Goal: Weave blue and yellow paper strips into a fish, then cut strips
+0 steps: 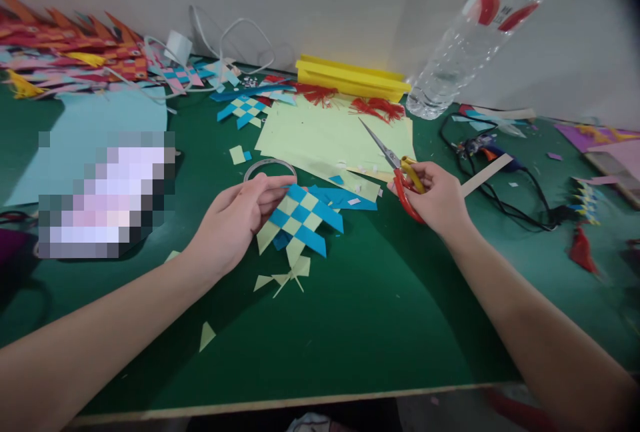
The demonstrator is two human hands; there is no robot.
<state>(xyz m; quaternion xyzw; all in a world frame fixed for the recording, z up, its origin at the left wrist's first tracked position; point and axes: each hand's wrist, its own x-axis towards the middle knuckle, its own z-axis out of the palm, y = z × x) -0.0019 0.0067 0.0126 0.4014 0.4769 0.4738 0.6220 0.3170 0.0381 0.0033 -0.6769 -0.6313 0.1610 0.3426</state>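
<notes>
Between the thumb and fingers of my left hand (245,219) is a woven paper fish (301,217) in blue and pale green checks, its strip ends pointing towards me. My right hand (437,195) grips a pair of scissors (400,165) with red and yellow handles; the blades point away to the upper left, apart from the paper. Blue paper strips (357,200) lie just behind the woven piece. Pale green offcuts (280,279) are scattered below it. A roll of tape (270,167) shows partly behind my left hand.
Pale green sheets (325,132) lie at the back centre, beside a yellow folded paper (353,77) and red tassels. A clear bottle (450,52) stands against the wall. A blurred-out phone (107,202) lies left. Right are a black cable (525,185) and a glue gun (493,152).
</notes>
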